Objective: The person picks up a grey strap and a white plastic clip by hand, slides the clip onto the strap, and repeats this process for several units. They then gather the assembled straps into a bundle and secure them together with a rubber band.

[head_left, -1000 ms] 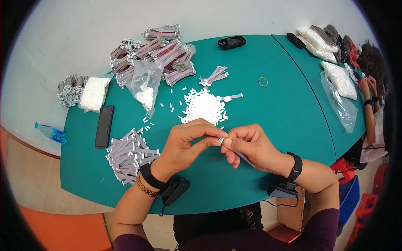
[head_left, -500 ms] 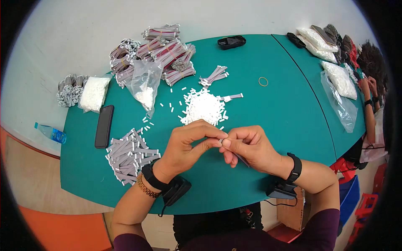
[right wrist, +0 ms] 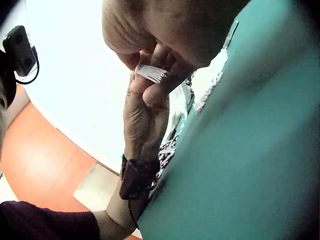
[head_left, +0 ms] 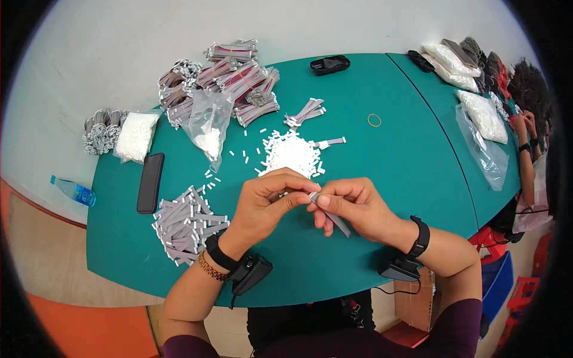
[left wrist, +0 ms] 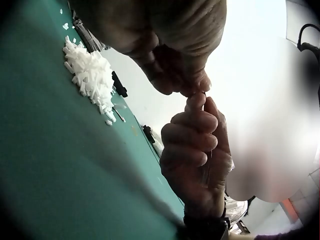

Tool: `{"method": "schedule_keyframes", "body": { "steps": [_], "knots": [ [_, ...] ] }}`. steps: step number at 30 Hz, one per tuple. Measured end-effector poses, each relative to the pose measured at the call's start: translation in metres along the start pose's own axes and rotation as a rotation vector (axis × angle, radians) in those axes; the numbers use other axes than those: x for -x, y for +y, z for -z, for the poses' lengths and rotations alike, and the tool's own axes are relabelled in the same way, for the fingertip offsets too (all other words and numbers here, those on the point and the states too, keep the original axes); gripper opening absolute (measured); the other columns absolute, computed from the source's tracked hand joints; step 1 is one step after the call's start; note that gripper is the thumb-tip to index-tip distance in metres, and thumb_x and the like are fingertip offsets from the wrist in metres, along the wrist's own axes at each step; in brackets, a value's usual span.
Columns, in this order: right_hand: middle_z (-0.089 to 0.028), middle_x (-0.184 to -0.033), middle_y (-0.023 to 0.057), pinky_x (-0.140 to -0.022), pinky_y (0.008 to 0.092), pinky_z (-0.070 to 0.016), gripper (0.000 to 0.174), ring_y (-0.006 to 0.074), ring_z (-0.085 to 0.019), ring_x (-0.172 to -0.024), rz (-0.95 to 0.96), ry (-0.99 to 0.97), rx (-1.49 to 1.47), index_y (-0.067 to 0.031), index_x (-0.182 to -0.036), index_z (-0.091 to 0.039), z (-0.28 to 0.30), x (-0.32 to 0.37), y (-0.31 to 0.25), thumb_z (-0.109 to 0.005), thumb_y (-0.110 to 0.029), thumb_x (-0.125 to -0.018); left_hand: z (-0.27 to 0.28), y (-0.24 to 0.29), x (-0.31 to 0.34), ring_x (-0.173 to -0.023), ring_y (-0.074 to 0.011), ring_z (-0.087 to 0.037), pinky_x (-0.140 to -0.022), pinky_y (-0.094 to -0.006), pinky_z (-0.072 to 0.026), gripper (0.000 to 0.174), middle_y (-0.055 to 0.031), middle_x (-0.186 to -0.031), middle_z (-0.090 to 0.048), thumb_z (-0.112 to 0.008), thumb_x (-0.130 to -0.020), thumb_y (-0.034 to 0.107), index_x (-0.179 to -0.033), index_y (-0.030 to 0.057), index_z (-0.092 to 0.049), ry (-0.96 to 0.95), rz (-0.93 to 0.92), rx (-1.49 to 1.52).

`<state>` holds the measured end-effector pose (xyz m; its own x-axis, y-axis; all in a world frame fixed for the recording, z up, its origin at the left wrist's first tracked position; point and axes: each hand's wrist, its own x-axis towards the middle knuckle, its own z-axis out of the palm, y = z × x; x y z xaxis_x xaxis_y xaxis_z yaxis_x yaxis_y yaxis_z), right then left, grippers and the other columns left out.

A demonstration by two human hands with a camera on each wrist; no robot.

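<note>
Over the table's near side, both hands meet at a short grey ribbon cable [head_left: 339,223]. Its striped flat wires are plain in the right wrist view, where the ribbon cable [right wrist: 151,73] shows between the fingers. My right hand [head_left: 361,206] pinches it between thumb and forefinger, and its tail slants down toward the table's near edge. With thumb and forefinger, my left hand [head_left: 267,200] pinches the cable's white upper end. A heap of small white connector pieces [head_left: 291,154] lies just beyond the hands. Left of the left hand, a pile of grey ribbon cables [head_left: 185,225] has white ends.
Bundled cables [head_left: 239,80], a clear bag [head_left: 209,119] and a white-filled bag [head_left: 136,136] stand at the back left. A phone [head_left: 150,183] lies near them. Beyond the heap are a rubber band [head_left: 374,120] and a black case [head_left: 329,64]. Another person's hands [head_left: 525,125] work at far right.
The right thumb has shifted off the cable's end a little, and more of the grey strip now shows between and below the fingers. Both hands stay in nearly the same place.
</note>
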<state>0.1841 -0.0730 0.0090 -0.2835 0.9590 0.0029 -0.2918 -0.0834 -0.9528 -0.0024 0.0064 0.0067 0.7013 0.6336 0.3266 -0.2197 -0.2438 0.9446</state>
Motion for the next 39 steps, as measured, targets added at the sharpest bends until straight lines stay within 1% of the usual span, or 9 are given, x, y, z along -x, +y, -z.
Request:
{"method": "schedule_keyframes", "body": {
  "steps": [8, 18, 21, 23, 27, 30, 32, 35, 39],
  "knots": [
    [-0.067, -0.077, 0.0087, -0.057, 0.0226, -0.0513, 0.016, 0.0111, -0.063, -0.063, -0.005, 0.037, -0.055, -0.0011, -0.093, -0.059, 0.002, 0.001, -0.001, -0.057, -0.017, -0.092, 0.0, 0.001, 0.0, -0.089, -0.0158, -0.059, -0.079, -0.0269, -0.0466, 0.017, -0.0096, -0.095, -0.063, -0.062, -0.083, 0.0, -0.099, -0.0013, -0.067, 0.0, 0.013, -0.007],
    [-0.066, -0.075, 0.0079, -0.055, 0.0206, -0.0482, 0.016, 0.0094, -0.061, -0.061, 0.012, 0.055, -0.04, -0.0016, -0.09, -0.057, -0.001, 0.004, 0.003, -0.058, -0.017, -0.092, -0.004, 0.002, 0.0, -0.089, -0.0161, -0.06, -0.078, -0.0264, -0.0474, 0.015, -0.0109, -0.095, -0.063, -0.064, -0.082, -0.001, -0.096, -0.0035, -0.066, -0.033, 0.048, 0.007],
    [-0.066, -0.075, 0.0076, -0.055, 0.0207, -0.0477, 0.015, 0.0087, -0.06, -0.061, 0.012, 0.064, -0.044, -0.0019, -0.09, -0.057, -0.001, 0.004, 0.004, -0.058, -0.017, -0.092, -0.002, 0.002, 0.001, -0.089, -0.0156, -0.06, -0.078, -0.0264, -0.0478, 0.015, -0.0108, -0.096, -0.064, -0.063, -0.083, -0.001, -0.098, -0.0037, -0.065, -0.048, 0.045, -0.069],
    [-0.065, -0.075, 0.0073, -0.056, 0.0208, -0.0477, 0.015, 0.0081, -0.059, -0.061, 0.01, 0.068, -0.027, -0.0019, -0.09, -0.057, 0.0, 0.002, 0.002, -0.057, -0.016, -0.092, -0.002, 0.0, 0.0, -0.089, -0.0152, -0.06, -0.078, -0.0266, -0.0482, 0.018, -0.0101, -0.096, -0.064, -0.063, -0.084, 0.001, -0.101, -0.0034, -0.063, -0.028, 0.087, -0.01],
    [-0.064, -0.074, 0.0049, -0.056, 0.0204, -0.0473, 0.014, 0.0066, -0.057, -0.06, 0.051, 0.109, 0.09, -0.0021, -0.09, -0.058, 0.007, -0.005, 0.004, -0.057, -0.016, -0.092, -0.005, 0.003, -0.004, -0.085, -0.0113, -0.06, -0.077, -0.0247, -0.0482, 0.021, -0.0061, -0.092, -0.064, -0.064, -0.085, 0.006, -0.105, -0.0013, -0.061, 0.009, 0.24, 0.196],
    [-0.062, -0.072, 0.0028, -0.055, 0.0197, -0.0459, 0.014, 0.0054, -0.055, -0.058, 0.062, 0.123, 0.211, -0.0021, -0.089, -0.058, 0.002, -0.005, 0.006, -0.057, -0.015, -0.092, 0.003, -0.001, -0.003, -0.083, -0.0091, -0.059, -0.074, -0.0229, -0.0481, 0.018, -0.0038, -0.089, -0.062, -0.065, -0.085, 0.007, -0.1, -0.0011, -0.059, -0.053, 0.304, 0.134],
    [-0.061, -0.068, 0.0015, -0.053, 0.0192, -0.0441, 0.015, 0.0047, -0.053, -0.057, 0.049, 0.146, 0.239, -0.0024, -0.085, -0.059, 0.001, -0.007, 0.009, -0.057, -0.016, -0.092, 0.003, -0.001, -0.004, -0.082, -0.0084, -0.059, -0.074, -0.0226, -0.0479, 0.014, -0.0033, -0.087, -0.061, -0.065, -0.085, 0.006, -0.095, -0.0012, -0.059, 0.003, 0.302, 0.101],
    [-0.06, -0.063, 0.0003, -0.05, 0.0193, -0.0412, 0.02, 0.0043, -0.052, -0.055, -0.033, 0.076, 0.377, -0.0022, -0.079, -0.06, 0.005, -0.006, 0.004, -0.057, -0.018, -0.092, 0.005, 0.003, -0.004, -0.081, -0.008, -0.058, -0.073, -0.0223, -0.0476, 0.011, -0.0032, -0.086, -0.061, -0.065, -0.084, 0.004, -0.091, -0.0012, -0.059, 0.055, 0.268, 0.052],
    [-0.059, -0.06, -0.0006, -0.048, 0.0198, -0.0395, 0.024, 0.0044, -0.051, -0.054, 0.014, 0.077, 0.481, -0.0019, -0.074, -0.06, -0.002, 0.0, -0.001, -0.057, -0.019, -0.091, 0.007, 0.005, -0.004, -0.082, -0.0083, -0.058, -0.074, -0.0221, -0.0475, 0.009, -0.0038, -0.086, -0.062, -0.065, -0.083, 0.003, -0.089, -0.0012, -0.059, 0.07, 0.198, -0.059]
  ]
}}
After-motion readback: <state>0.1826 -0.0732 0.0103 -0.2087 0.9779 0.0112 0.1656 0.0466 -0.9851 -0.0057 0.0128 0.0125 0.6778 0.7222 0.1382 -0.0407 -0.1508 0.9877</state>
